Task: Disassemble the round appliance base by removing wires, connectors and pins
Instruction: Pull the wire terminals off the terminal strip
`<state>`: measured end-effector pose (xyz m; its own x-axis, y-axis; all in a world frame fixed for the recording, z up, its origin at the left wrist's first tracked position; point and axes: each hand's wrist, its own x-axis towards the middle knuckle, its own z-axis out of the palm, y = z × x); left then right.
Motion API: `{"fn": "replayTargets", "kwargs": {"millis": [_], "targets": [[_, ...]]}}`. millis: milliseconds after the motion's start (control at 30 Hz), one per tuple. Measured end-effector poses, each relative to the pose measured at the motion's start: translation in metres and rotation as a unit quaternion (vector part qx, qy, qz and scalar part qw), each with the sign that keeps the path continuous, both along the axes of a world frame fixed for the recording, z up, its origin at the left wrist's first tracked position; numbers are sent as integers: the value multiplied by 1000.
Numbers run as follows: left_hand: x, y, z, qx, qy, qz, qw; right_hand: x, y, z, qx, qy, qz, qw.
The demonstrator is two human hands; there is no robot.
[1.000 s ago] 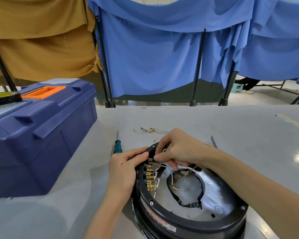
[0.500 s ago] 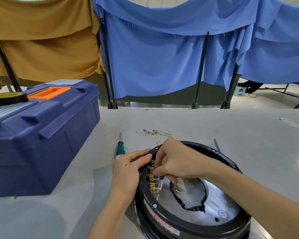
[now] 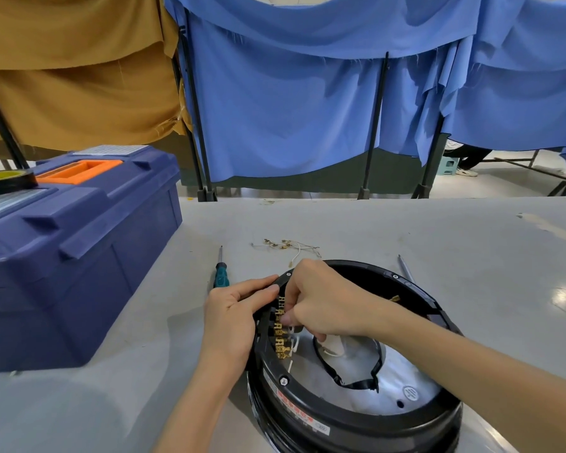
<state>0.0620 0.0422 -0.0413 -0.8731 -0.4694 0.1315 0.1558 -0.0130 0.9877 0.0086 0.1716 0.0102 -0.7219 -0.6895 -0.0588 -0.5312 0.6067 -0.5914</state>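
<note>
Blue and tan cloths hang behind a grey worktop [image 3: 406,230], where the round appliance base [image 3: 307,397] lies at the near right, open side up. The left hand [image 3: 232,318] grips its left rim with curled fingers, while the right hand [image 3: 327,305] pinches the far end of a row of brass connectors [image 3: 280,338] just inside that rim. Loose wires [image 3: 285,245] heaped just beyond the base suggest a start is made, with most of the row left to pull.

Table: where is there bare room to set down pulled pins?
Bare: right of the base, past the rod; the far strip beyond the wires; the near-left corner before the toolbox. Crowded: between screwdriver, wires and base rim.
</note>
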Motion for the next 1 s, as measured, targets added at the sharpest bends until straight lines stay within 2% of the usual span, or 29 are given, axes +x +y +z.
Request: {"fn": "replayTargets", "kwargs": {"millis": [200, 767, 900, 1000], "targets": [[2, 0, 1, 3, -2, -9, 1000, -1, 2, 2, -13, -25, -1, 1000], [1, -2, 0, -10, -10, -6, 1000, -1, 3, 1, -11, -6, 6, 1000], [1, -1, -1, -6, -6, -7, 1000, -1, 7, 1, -18, -35, 11, 999], [1, -1, 0, -16, -8, -4, 1000, -2, 4, 2, -9, -13, 9, 1000]]}}
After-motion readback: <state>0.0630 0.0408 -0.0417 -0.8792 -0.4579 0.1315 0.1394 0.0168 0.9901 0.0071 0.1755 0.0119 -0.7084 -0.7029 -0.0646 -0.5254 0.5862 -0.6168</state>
